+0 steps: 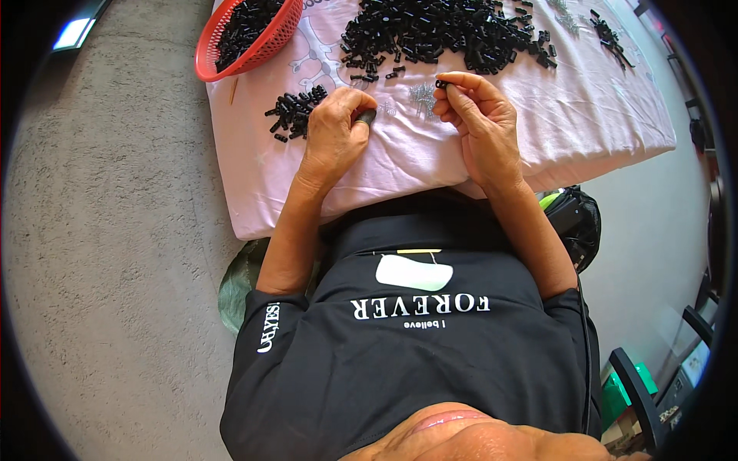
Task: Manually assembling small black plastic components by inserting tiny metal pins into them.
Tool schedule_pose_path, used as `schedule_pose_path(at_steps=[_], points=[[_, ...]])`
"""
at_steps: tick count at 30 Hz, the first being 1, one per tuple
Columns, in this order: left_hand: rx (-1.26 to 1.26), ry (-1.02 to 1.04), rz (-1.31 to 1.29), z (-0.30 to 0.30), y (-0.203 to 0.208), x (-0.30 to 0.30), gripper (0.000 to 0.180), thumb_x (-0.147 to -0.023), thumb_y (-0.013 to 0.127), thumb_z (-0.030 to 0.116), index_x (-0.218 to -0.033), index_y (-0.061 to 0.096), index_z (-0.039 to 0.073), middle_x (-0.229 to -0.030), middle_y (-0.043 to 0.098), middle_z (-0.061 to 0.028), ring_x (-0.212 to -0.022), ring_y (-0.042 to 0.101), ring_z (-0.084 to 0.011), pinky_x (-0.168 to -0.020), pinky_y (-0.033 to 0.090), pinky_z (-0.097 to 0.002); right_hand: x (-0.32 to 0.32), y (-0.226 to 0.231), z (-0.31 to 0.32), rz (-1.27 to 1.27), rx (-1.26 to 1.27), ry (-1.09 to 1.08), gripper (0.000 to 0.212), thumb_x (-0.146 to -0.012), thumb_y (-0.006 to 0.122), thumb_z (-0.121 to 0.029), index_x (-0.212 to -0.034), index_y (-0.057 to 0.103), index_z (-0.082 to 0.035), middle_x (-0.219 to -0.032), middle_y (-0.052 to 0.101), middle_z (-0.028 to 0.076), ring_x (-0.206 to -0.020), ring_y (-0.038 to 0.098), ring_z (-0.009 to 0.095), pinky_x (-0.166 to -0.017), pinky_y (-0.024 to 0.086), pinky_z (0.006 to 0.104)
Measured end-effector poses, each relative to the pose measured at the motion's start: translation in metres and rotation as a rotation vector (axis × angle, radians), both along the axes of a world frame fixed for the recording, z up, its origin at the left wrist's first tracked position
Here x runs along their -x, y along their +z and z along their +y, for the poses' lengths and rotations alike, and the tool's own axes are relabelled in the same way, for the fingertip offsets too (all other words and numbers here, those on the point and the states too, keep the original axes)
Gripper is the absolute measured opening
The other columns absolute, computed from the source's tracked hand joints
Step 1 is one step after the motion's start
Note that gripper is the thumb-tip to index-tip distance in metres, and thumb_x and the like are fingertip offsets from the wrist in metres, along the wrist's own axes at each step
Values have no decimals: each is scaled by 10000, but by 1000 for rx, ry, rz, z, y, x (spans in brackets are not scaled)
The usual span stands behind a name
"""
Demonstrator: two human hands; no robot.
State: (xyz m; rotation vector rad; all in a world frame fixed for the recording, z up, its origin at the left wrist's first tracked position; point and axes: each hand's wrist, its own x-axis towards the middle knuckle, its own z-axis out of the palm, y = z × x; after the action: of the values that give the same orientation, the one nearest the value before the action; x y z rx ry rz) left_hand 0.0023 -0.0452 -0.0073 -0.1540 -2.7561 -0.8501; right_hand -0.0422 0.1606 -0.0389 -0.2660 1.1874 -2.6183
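Person at table under pink cloth (411,157). Right hand (488,127) raised above cloth — small black piece (441,84) pinched at fingertips. Left hand (334,127) lower left, dark rounded thing (367,117) between thumb and forefinger, kind unclear. Small black pile (288,115) just beside left hand; large black heap (442,34) beyond both. Silvery bits (422,100) between hands. Red basket (269,49) at upper left — black pieces inside.

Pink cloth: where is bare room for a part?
Free: cloth right of the right hand, below the black cluster; its near left corner, beside the left forearm. Crowded: big pile, far middle; basket, far left; small pile beside the left hand; silver bits between the hands.
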Motion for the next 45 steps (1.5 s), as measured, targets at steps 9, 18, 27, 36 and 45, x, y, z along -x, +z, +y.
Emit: schedule_pose_path(at_steps=[9,18,27,36,45], points=[[46,-29,102,9,5,33,185,-744,559,-60,-889,645,16,-850,631,-119,-742,630,-263,-679,504,-343,-3,-5,0,105,-75,-63,173,-955,561,-17,-1119,606,17,-968,669,82,-846,636,107,-801,513,230],[171,-98,218,17,3,81,246,-748,534,-55,-937,664,33,-886,645,-127,-795,662,-268,-742,533,-347,-3,-6,2,121,-78,-43,176,-939,573,2,-1112,607,16,-968,665,81,-844,635,108,-791,518,234],[292,-109,239,37,-9,104,254,-710,618,3,-944,679,82,-954,628,-126,-958,614,-311,-860,502,-401,-2,-5,3,118,-89,-13,168,-944,573,-12,-1106,609,14,-962,666,80,-830,633,112,-777,519,233],[234,-70,186,0,-6,96,241,-737,560,0,-961,637,46,-906,646,-141,-873,644,-316,-807,516,-399,-3,-6,2,115,-90,-32,167,-947,576,-22,-1107,608,14,-962,669,80,-825,637,113,-768,520,233],[221,-56,214,0,6,87,280,-732,534,-48,-976,652,24,-891,661,-128,-811,665,-268,-761,525,-350,-3,-5,3,83,-67,-27,143,-959,570,-51,-1075,613,21,-891,680,83,-756,641,101,-709,529,223]])
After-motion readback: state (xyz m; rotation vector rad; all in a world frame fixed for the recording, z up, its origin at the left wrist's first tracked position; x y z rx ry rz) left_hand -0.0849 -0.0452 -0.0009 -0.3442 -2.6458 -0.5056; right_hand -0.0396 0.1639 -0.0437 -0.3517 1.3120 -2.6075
